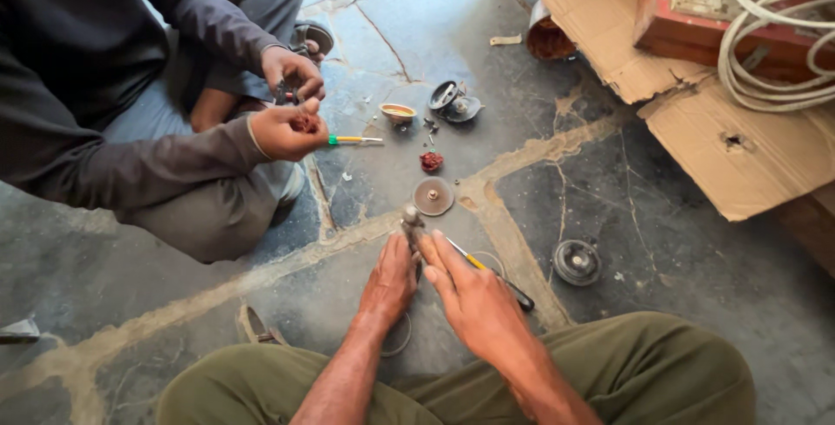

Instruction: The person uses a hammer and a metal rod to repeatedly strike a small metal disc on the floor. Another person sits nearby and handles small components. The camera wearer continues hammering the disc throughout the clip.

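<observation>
On the stone floor (pixel 661 242) between the knees, the left hand (pixel 390 281) and right hand (pixel 470 294) pinch a small grey metal part (pixel 410 219) upright at their fingertips, steadying it; a yellow-handled screwdriver (pixel 487 270) lies under the right hand, a round metal disc (pixel 433 196) just beyond
</observation>
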Available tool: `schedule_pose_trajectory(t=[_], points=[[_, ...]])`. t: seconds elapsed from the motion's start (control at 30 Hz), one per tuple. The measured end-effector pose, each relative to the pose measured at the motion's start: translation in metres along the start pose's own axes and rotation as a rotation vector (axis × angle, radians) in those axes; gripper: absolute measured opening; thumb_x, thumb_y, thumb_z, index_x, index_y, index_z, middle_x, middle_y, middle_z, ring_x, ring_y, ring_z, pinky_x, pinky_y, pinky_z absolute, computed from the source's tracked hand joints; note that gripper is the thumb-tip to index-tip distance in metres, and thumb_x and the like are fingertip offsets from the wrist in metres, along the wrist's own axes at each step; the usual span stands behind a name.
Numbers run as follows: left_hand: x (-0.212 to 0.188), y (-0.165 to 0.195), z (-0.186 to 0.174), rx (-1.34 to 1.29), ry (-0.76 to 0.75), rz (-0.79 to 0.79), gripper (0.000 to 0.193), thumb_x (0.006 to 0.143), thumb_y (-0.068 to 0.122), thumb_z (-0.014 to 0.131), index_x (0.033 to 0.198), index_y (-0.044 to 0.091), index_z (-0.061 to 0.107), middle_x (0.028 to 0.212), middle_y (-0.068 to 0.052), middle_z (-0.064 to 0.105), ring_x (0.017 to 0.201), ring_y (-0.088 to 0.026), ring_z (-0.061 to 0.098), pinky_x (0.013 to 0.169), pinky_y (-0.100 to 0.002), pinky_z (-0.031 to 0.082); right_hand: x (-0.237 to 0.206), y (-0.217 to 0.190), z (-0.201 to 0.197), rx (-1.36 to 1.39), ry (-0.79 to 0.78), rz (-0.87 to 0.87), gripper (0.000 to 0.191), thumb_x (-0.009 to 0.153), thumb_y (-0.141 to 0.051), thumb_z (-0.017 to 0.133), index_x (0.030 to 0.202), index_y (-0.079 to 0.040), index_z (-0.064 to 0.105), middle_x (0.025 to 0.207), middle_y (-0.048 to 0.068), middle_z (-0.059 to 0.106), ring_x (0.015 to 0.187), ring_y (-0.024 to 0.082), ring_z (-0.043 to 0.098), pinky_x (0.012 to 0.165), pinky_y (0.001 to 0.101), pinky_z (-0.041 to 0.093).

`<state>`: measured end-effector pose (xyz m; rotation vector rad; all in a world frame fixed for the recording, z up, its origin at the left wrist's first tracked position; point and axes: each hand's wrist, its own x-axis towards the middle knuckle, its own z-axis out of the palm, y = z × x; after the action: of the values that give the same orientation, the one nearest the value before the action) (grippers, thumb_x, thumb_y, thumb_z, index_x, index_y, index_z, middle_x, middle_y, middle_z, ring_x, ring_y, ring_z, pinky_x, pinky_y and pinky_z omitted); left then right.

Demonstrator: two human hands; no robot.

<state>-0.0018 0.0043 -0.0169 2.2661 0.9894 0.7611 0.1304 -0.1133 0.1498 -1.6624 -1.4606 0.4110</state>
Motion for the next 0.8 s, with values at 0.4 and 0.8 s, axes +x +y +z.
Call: schedule_pose_trajectory(t=[0.4, 0.8], points=[[0.003, 0.018, -0.015, -0.080, 0.023, -0.211, 0.015, 0.101, 0.016, 0.056, 0.109, 0.003, 0.053, 0.105, -0.020, 0.058, 0.099, -0.042, 0.061, 0.085, -0.048, 0.049, -0.001, 0.014, -0.033, 0.501, 0.092, 0.738, 0.051, 0.098, -0.039, 0.048, 0.147, -0.026, 0.054, 0.056, 0.003, 0.056, 0.037, 0.012, 0.053, 0.035, 0.0299, 0.042], [0.000, 0.025, -0.020, 0.004, -0.024, -0.149, 0.018, 0.100, 0.018, 0.059, 0.109, 0.004, 0.053, 0.105, -0.018, 0.060, 0.099, -0.040, 0.061, 0.083, -0.048, 0.049, -0.006, 0.017, -0.028, 0.525, 0.062, 0.727, 0.054, 0.099, -0.041, 0.050, 0.150, -0.026, 0.051, 0.058, 0.003, 0.057, 0.037, 0.012, 0.053, 0.036, 0.0297, 0.043]])
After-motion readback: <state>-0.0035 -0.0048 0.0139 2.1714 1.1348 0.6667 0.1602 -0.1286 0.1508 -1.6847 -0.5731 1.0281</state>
